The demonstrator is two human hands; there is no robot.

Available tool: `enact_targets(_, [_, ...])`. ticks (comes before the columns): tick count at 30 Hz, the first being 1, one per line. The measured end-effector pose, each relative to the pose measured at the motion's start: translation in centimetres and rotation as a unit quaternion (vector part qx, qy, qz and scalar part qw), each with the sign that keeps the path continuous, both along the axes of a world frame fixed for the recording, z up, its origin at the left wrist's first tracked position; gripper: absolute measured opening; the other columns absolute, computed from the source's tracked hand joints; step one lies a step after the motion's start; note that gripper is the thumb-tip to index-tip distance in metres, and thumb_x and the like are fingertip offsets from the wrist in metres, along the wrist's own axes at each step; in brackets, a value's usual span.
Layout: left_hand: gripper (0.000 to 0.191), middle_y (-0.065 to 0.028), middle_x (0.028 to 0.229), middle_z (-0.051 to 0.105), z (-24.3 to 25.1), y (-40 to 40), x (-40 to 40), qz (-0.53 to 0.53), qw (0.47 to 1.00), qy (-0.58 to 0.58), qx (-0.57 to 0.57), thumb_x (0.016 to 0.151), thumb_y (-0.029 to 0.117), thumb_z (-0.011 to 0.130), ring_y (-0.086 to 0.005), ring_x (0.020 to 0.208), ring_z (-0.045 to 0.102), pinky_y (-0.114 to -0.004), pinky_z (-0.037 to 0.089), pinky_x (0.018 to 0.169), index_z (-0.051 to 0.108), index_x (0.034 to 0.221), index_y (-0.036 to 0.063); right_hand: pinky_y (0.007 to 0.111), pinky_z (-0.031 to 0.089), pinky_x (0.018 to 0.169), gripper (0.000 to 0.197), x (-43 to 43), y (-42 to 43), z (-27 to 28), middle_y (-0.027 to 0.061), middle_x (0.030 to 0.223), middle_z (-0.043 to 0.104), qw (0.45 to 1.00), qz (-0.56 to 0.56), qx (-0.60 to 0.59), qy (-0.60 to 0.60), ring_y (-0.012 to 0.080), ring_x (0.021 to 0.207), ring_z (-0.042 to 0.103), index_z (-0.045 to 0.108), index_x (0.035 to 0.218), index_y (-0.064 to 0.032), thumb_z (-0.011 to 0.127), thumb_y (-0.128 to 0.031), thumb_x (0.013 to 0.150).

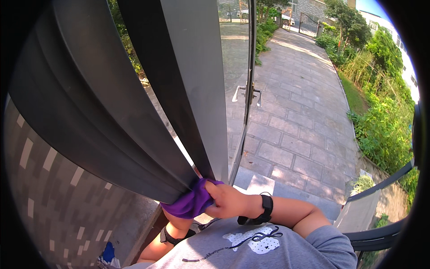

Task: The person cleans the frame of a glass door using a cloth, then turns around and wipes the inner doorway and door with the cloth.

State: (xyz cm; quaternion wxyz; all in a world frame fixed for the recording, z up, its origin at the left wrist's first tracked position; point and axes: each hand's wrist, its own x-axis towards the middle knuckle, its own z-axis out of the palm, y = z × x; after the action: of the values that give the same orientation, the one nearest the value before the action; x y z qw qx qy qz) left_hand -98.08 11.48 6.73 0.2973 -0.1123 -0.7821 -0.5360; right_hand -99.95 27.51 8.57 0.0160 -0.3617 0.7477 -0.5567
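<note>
A purple cloth (191,205) is wrapped around the lower part of a dark grey metal door frame (127,111), in front of my chest. My right hand (230,200) grips the cloth's right side, thumb and fingers bent into its folds. Beside the fingers rises a lighter grey frame panel (198,67), parted from the dark frame by a narrow gap. From the lower left my left hand (177,220) reaches up to the cloth. Its fingers are hidden behind the fabric, so their grip does not show. Both wrists wear black straps.
A glass door with a lever handle (239,94) stands open ahead. Beyond it, grey steps (258,180) meet a paved path (302,134) bordered by plants (379,134). Another dark frame (379,235) curves at right. Blue-and-white fabric (108,254) lies beside the tiled wall (60,201).
</note>
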Motion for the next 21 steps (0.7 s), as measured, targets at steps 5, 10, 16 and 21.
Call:
enact_targets(5, [0.038,-0.0116,0.096,0.059,-4.6,-1.5,1.5,-0.044,0.999,0.022,0.012,0.067,0.012,0.070,-0.0200,0.090,0.057,-0.030,0.042,0.081,0.055,0.100,-0.0015,0.045,0.042,0.059,0.038,0.2,0.6,-2.3,0.0221,0.072,0.054,0.988,0.009,0.140,-0.060,0.0393,0.069,0.054,0.039,0.100,-0.0019,0.056,-0.011,0.067])
enact_targets(10, [0.022,-0.0121,0.085,0.063,-2.9,-3.3,2.4,-0.043,0.981,-0.138,-0.132,0.066,0.015,0.070,-0.0235,0.078,0.063,-0.028,0.047,0.068,0.064,0.085,0.0061,0.044,0.042,0.058,0.041,0.4,0.7,-2.9,0.0212,0.069,0.054,0.990,0.012,0.123,-0.073,0.0384,0.067,0.054,0.040,0.104,-0.0025,0.056,-0.010,0.067])
enact_targets(16, [0.035,-0.0102,0.096,0.060,-0.6,-2.9,2.1,-0.064,0.988,-0.069,-0.121,0.072,0.013,0.066,-0.0181,0.087,0.059,-0.028,0.045,0.076,0.055,0.102,0.0004,0.040,0.041,0.055,0.033,0.0,0.5,-0.9,0.0174,0.067,0.053,1.000,0.027,0.000,0.017,0.0346,0.061,0.053,0.045,0.098,-0.0025,0.055,-0.009,0.067])
enact_targets(21, [0.032,-0.0086,0.086,0.062,5.3,1.0,0.0,-0.088,0.989,0.030,0.119,0.067,0.022,0.070,-0.0216,0.079,0.060,-0.031,0.044,0.073,0.060,0.091,0.0030,0.039,0.040,0.053,0.030,0.0,0.9,3.5,0.0154,0.067,0.052,0.998,0.037,-0.047,0.004,0.0329,0.062,0.052,0.045,0.095,-0.0034,0.055,-0.009,0.067])
